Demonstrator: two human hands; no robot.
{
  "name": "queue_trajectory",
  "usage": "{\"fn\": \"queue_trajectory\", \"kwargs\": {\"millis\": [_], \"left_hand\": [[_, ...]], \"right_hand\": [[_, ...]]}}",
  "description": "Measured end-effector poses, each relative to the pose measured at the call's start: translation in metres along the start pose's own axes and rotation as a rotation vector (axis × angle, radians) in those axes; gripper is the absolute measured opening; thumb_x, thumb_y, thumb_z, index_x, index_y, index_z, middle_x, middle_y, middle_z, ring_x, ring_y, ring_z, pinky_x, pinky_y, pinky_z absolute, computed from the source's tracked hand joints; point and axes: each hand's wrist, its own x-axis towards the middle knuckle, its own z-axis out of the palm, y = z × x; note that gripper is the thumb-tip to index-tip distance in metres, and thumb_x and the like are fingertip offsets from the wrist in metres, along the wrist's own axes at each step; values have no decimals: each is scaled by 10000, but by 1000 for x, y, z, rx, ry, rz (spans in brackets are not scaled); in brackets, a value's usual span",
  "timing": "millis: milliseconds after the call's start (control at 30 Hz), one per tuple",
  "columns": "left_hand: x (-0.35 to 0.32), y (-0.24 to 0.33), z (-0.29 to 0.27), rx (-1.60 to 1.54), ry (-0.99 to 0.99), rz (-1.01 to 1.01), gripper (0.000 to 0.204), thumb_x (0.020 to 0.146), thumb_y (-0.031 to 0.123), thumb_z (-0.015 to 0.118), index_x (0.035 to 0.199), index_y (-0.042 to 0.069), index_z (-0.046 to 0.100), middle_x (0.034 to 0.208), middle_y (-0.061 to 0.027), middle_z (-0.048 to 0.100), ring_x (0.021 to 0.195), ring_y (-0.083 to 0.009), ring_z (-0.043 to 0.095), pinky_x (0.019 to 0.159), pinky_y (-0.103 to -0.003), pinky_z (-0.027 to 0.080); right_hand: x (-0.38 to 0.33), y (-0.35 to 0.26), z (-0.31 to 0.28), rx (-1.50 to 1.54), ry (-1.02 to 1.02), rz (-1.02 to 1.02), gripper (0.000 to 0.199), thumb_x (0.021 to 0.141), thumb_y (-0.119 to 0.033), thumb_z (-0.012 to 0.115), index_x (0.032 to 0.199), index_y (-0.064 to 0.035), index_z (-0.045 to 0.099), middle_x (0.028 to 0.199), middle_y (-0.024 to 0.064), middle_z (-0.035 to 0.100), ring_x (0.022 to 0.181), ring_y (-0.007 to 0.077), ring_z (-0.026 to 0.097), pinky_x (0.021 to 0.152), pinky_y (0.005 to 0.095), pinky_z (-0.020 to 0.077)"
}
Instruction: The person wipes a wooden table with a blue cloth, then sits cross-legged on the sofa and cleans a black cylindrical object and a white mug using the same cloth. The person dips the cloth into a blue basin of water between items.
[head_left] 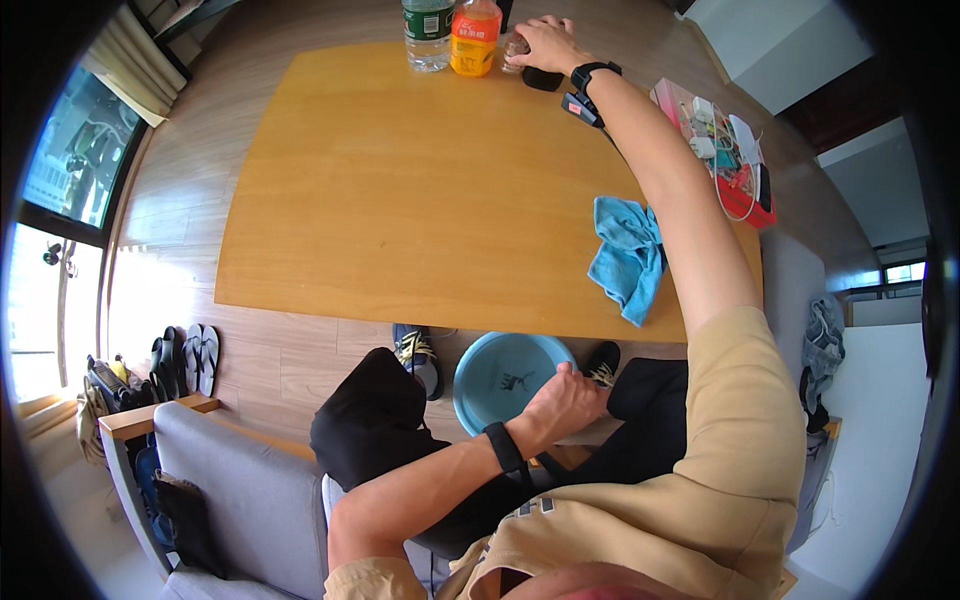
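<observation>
My right hand [546, 42] reaches across the wooden table [400, 180] to its far edge and closes over a small glass jar [516, 50], next to a black object [543, 78]. An orange drink bottle [474, 36] and a clear water bottle with a green label [428, 32] stand just left of it. My left hand [562, 403] rests low between my knees, gripping the rim of a blue plastic basin [505, 375] that sits on the floor under the table's near edge.
A crumpled blue cloth [628, 255] hangs over the table's near right edge. A red tray with small items [735, 160] lies at the right. Sandals [190, 358] line the floor at left beside a grey sofa [240, 490]. A window is far left.
</observation>
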Motion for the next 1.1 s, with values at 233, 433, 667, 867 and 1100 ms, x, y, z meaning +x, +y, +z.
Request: {"fn": "queue_trajectory", "kwargs": {"millis": [233,433,667,867,1100], "left_hand": [[0,1,5,-7,-73,0,94,910,186,675,972,123,708,784,-32,694,780,-213,711,842,-404,517],[1,-1,7,-20,-113,-1,115,911,185,677,994,116,716,803,-41,709,786,-221,718,844,-432,530],[5,-2,7,-106,-278,4,113,910,182,685,997,116,716,808,-48,723,787,-222,734,788,-424,527],[8,-2,11,-65,-219,15,99,927,186,680,986,114,714,803,-48,726,772,-230,736,784,-432,533],[11,-8,12,-74,-227,14,70,927,178,677,963,127,708,813,-48,727,790,-239,746,793,-436,545]], "right_hand": [[4,14,25,122,-112,63,656,817,-611,829,1344,-237,715,1440,61,639,1353,367,581,1092,639,489],[-3,34,23,157,-72,-3,564,823,-494,854,1315,-233,762,1377,82,668,1302,355,619,1100,531,518],[-4,22,-5,239,-199,-63,546,831,-449,871,1245,-112,758,1241,152,748,1188,355,699,997,490,583],[-2,12,-27,299,-148,-28,589,793,-474,867,1198,-56,778,1142,205,786,1084,387,745,927,495,605],[7,44,1,373,194,-170,651,826,-455,845,1295,-26,705,1206,225,765,1143,415,721,974,518,581]]}}
